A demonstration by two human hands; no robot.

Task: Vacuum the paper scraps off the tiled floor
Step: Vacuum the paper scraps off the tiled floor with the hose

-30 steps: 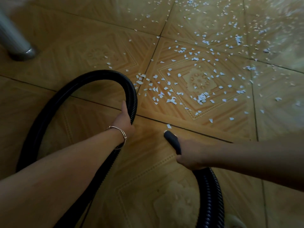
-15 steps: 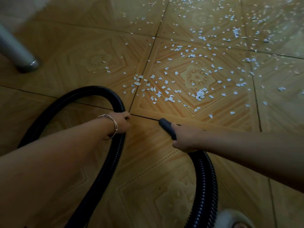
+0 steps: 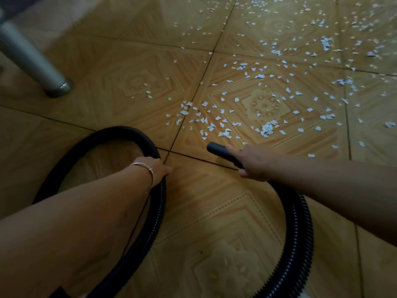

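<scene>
Paper scraps (image 3: 266,127) are lying scattered across the far right of the tiled floor (image 3: 214,211), thinning toward the centre. The nozzle (image 3: 217,149), gripped by the right hand (image 3: 253,163), is pointing far-left at the scatter's near edge, near the closest pieces. The hose (image 3: 298,233) is curving away near-right behind that hand. Another stretch is looping at left, held by the left hand (image 3: 159,171). A furniture leg (image 3: 32,59) is standing far left, well apart.
</scene>
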